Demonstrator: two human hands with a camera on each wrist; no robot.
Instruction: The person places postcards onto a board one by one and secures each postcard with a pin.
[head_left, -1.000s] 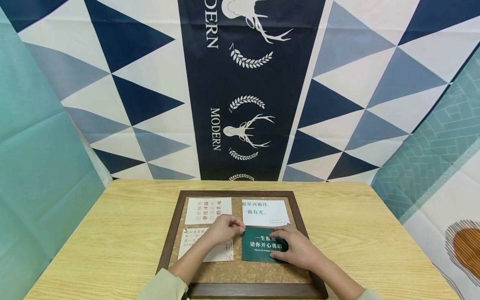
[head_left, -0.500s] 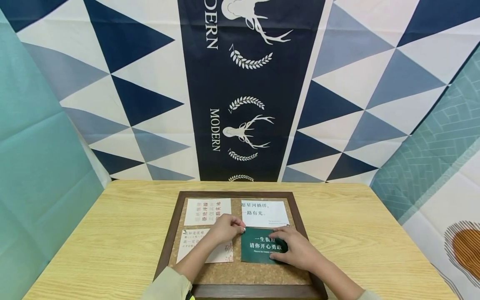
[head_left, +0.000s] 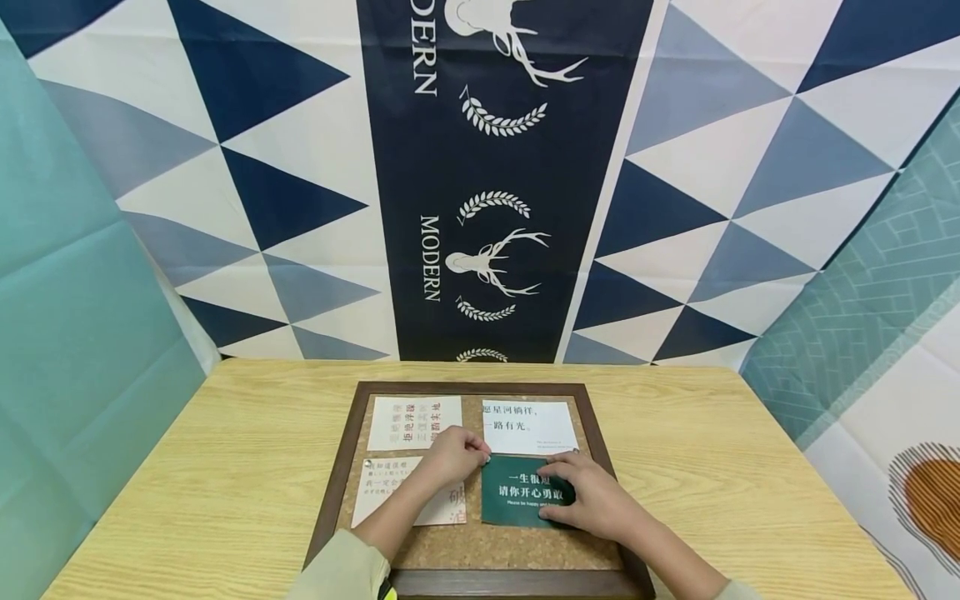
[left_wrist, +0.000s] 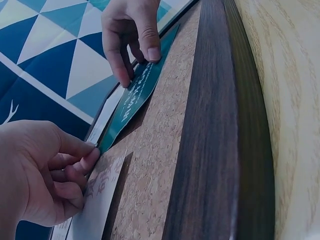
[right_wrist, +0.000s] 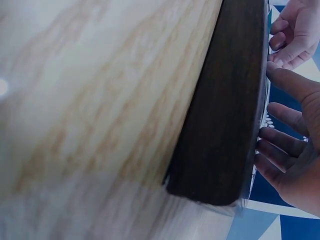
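Note:
A green card (head_left: 517,508) with white lettering lies at the lower right of a framed cork board (head_left: 442,550). At the card's upper left corner my left hand (head_left: 453,457) pinches a small pale thumbtack (left_wrist: 95,144) between thumb and forefinger, mostly hidden by the fingertips. My right hand (head_left: 592,496) rests on the right part of the same card, thumb and fingers spread apart and touching it. In the left wrist view, the green card's near edge stands slightly off the cork and casts a shadow.
Three pale printed cards share the board: an upper left card (head_left: 405,423), an upper right card (head_left: 536,425) and a lower left card (head_left: 382,492) partly under my left forearm. A dark wooden frame (head_left: 517,581) surrounds the cork. The board lies on a light wood table (head_left: 697,450).
Both hands keep nearly the same place on the green card. The left forearm and sleeve have shifted slightly to the right.

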